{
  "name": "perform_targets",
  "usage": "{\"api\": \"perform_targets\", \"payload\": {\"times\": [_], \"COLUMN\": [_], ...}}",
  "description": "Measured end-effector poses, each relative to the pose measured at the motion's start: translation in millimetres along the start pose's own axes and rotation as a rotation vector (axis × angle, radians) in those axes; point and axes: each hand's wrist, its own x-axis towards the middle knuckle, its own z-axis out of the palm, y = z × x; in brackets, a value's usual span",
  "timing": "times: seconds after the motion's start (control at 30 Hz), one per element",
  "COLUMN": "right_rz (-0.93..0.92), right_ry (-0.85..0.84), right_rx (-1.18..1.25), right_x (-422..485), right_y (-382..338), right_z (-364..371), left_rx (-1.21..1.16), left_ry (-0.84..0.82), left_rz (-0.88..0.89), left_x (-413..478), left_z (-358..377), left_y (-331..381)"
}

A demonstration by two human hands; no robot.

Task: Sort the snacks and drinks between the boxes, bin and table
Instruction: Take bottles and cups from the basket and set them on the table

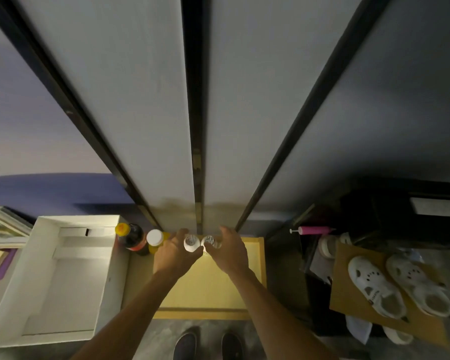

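Two clear bottles [190, 244] [211, 241] in the grip; left of it one cola bottle [133, 239], one yellow bottle [155, 240], one white box [63, 276]

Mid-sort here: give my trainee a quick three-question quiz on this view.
1. True or false: bottles stand inside the white box.
2. Which cap does the dark bottle have: A white, B yellow, C red?
3. What does the left hand grip, and what does the right hand grip?
Key: 1 false. 2 B. 3 the left clear bottle; the right clear bottle.
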Motion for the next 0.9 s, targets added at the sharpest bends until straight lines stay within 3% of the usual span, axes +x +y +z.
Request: {"api": "perform_targets", "payload": {"times": [0.33,0.53,0.67,0.9], "right_rz": [-0.097,-0.082,0.043,0.274], "right_ry": [0.260,0.441,0.524,0.777], "right_rx": [-0.039,-0.101,-0.129,-0.052], "right_x": [-65,-131,-184,-334], "right_y": [-53,-67,-45,46], "right_z": [-129,-201,-241,-276], "left_rx": [0.018,0.191,0.195,0.175], "left_ry": [0.072,0.238,0.272,0.112], "left_rz": [0.311,0.432,0.510,0.743], "left_x": [-35,-56,-95,-205], "left_z": [-126,-172,-173,-110], "left_y": [55,106,140,214]}}
